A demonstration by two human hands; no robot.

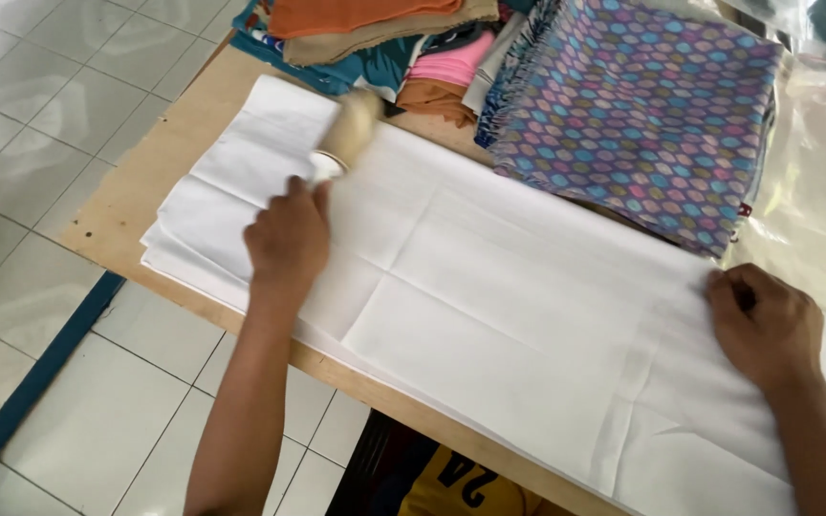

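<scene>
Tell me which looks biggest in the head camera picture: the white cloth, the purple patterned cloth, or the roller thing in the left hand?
1. White cloth: biggest, it covers most of the table.
2. Purple patterned cloth.
3. Roller in the left hand: smallest, though it is blurred.

One package is observed: a clear plastic bag (810, 172), crinkled and glossy, lying at the table's far right beside the patterned fabric stack. No signs or screens are observed.

Single head-worn view, close and steeply downward over the wooden table (136, 191), tiled floor (40, 105) left.
</scene>
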